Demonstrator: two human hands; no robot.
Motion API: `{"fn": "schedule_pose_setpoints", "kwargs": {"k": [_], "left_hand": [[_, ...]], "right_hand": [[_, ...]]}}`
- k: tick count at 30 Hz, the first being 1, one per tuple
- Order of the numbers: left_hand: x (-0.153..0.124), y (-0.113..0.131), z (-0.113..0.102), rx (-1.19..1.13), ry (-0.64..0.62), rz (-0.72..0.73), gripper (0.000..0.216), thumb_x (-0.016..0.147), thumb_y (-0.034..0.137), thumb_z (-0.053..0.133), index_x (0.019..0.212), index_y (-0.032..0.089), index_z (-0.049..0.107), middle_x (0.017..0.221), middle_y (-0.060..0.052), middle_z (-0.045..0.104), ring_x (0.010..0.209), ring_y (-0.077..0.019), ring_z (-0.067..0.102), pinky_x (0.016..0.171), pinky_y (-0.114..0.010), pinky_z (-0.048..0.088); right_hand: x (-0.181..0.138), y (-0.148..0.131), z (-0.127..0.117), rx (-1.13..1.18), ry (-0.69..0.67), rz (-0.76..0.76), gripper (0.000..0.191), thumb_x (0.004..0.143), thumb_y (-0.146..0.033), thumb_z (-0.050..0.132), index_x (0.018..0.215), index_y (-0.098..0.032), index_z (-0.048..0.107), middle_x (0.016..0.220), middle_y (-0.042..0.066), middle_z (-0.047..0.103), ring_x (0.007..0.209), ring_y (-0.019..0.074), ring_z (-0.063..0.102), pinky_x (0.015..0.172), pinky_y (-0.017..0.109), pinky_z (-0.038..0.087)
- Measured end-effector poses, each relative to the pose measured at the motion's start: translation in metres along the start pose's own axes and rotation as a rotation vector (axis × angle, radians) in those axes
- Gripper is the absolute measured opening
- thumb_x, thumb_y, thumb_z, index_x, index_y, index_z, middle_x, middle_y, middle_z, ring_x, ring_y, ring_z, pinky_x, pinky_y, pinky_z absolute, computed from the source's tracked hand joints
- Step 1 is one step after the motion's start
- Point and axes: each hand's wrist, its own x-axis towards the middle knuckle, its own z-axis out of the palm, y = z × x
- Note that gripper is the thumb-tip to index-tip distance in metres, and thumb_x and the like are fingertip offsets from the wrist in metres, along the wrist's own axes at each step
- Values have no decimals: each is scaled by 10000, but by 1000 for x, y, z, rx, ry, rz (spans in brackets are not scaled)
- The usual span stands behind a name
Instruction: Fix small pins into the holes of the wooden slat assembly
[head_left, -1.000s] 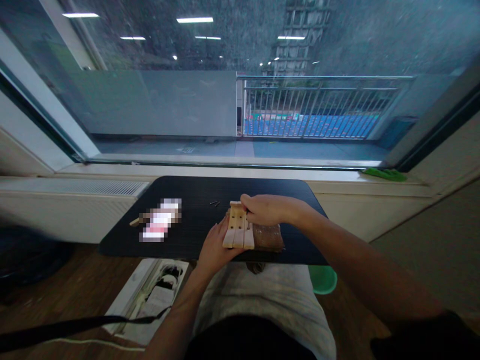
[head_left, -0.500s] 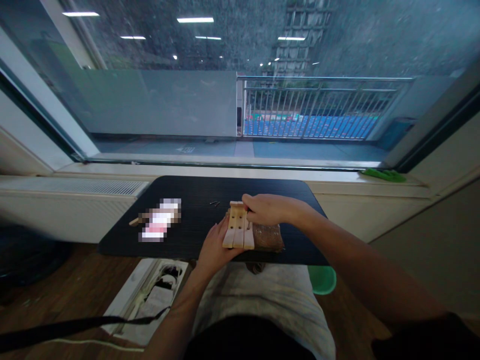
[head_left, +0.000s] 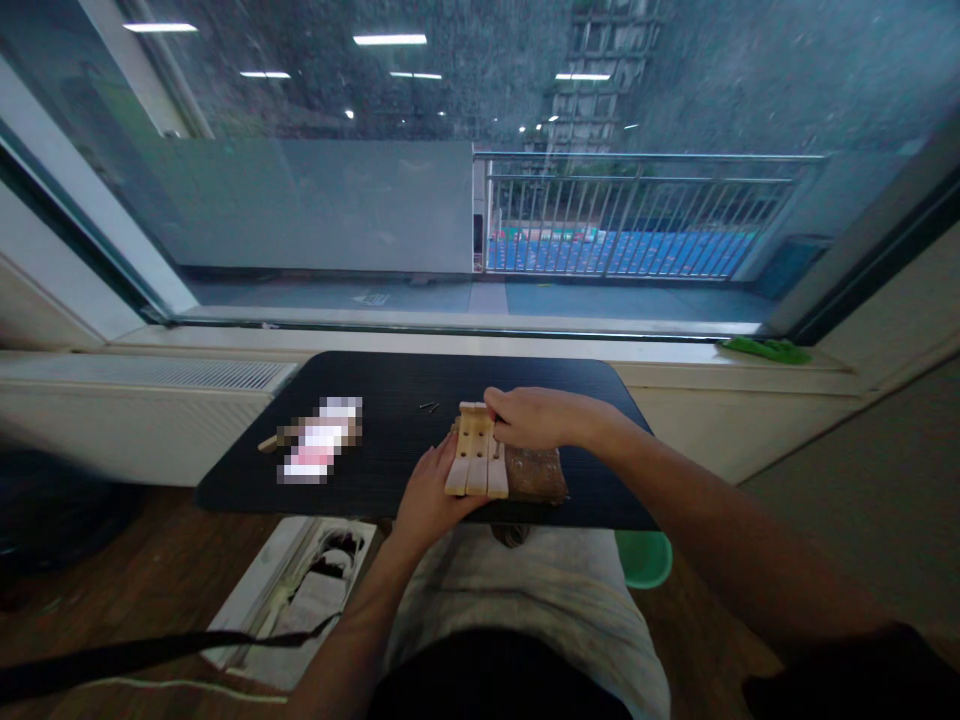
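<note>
A pale wooden block assembly (head_left: 472, 455) with several holes stands near the front edge of a small black table (head_left: 375, 400). My left hand (head_left: 427, 495) cups its left side and bottom, fingers closed round it. My right hand (head_left: 529, 417) rests at its upper right corner with fingers pinched together; what they hold is too small to make out. A brown sheet (head_left: 536, 475), like sandpaper, lies just right of the block under my right wrist.
Small dark screws (head_left: 430, 407) lie on the table behind the block. A blurred-out pink and white item (head_left: 319, 450) sits at the table's left. A green bucket (head_left: 646, 560) and an open box (head_left: 300, 600) are on the floor. A window sill runs behind.
</note>
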Motion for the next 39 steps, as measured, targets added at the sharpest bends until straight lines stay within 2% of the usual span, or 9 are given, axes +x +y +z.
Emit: {"fn": "schedule_pose_setpoints", "kwargs": {"k": [13,24,30,33,39], "left_hand": [[-1,-6,4,12,31,36,983,751,483,815,1547,212,304,1513,-193,519,1373,-389,525,1105,-566,450],[-1,-7,4,-3,29,35,1010,736,467,826,1557,226,291,1533,-187,501,1387,-389,512,1110,-567,447],[-2,-6,6,14,24,12,1001,743,468,821,1553,210,292,1523,-192,508,1388,-379,512,1120,-557,436],[-1,-5,5,12,14,4,980,752,479,810,1545,205,302,1505,-195,525,1378,-382,520,1112,-565,437],[0,-3,3,-7,19,14,952,760,492,802,1533,214,318,1485,-188,541,1373,-384,522,1101,-565,443]], "right_hand": [[-1,-8,-6,-50,-54,66,345,1037,-304,415,1218,-64,586,1029,215,754,845,253,709,605,324,381],[1,-6,1,-114,15,105,330,1025,-285,444,1224,-78,605,1041,228,758,938,301,739,661,340,465],[-5,-9,-1,-120,3,152,419,971,-333,522,1300,-74,541,1079,237,752,988,343,737,679,358,487],[-7,-10,-4,-102,-30,159,405,941,-270,530,1293,-71,541,1102,234,750,991,330,736,678,349,484],[-8,-11,-9,-69,-93,107,362,980,-206,463,1299,-65,559,1091,220,752,969,273,730,702,325,475]]}}
